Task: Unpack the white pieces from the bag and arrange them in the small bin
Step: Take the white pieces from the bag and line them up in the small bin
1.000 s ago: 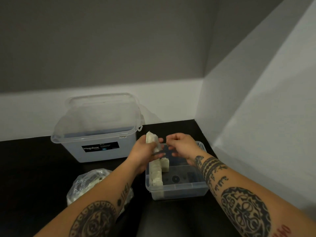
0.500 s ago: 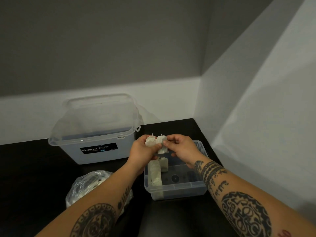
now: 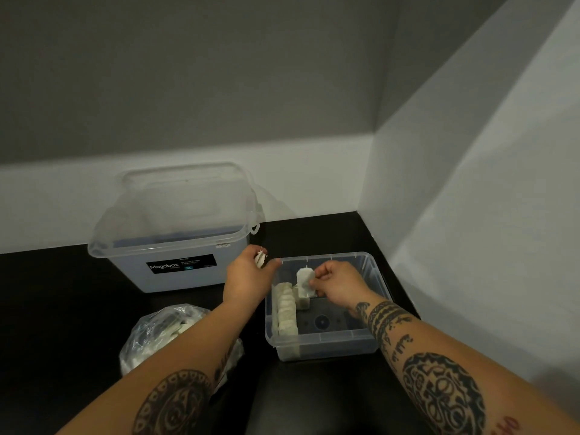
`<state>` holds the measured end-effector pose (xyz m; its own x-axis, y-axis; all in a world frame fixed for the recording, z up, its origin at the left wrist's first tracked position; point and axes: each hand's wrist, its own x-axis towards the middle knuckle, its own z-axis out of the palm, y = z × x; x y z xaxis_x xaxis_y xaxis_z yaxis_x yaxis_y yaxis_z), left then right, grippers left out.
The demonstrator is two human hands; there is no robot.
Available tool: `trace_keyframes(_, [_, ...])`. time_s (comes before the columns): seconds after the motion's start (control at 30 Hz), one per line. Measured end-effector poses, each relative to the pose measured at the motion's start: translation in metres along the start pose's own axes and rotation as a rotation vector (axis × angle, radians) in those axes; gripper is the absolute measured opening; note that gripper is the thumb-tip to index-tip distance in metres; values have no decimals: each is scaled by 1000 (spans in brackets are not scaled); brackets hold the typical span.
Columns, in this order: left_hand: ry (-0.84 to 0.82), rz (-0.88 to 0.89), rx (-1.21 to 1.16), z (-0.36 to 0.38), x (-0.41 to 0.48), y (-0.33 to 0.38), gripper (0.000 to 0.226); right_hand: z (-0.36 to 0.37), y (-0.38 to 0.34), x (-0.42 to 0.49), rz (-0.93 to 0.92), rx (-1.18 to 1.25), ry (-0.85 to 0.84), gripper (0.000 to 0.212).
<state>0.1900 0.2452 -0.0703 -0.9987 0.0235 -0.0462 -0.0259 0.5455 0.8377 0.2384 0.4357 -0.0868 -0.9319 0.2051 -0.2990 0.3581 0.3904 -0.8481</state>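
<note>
Your right hand has a narrow grip on one white piece, holding it upright inside the small bin, just beside the row of white pieces lined along the bin's left wall. Your left hand hovers at the bin's left rim, its grip pinching another small piece. The bag lies on the black bench under your left forearm, near the lidded box.
</note>
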Motion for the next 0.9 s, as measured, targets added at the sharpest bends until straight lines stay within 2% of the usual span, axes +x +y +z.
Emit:
trace_keyframes(0.1, [-48, -28, 98, 3, 0, -7, 38, 10, 9, 9, 84, -102, -20, 8])
trace_keyframes(0.23, [-84, -43, 96, 6, 0, -7, 39, 21, 15, 19, 223, -139, -45, 9])
trace_keyframes(0.43, [-98, -68, 90, 6, 2, -9, 39, 28, 13, 29, 288, -286, -44, 9])
trace_keyframes(0.6, [-89, -73, 89, 8, 1, -10, 40, 34, 7, 35, 444, -222, 19, 15])
trace_keyframes(0.77, [-95, -69, 91, 8, 2, -11, 40, 41, 13, 41, 445, -115, 60, 11])
trace_keyframes(0.9, [-93, -70, 97, 8, 2, -11, 41, 42, 15, 42, 482, -6, 45, 17])
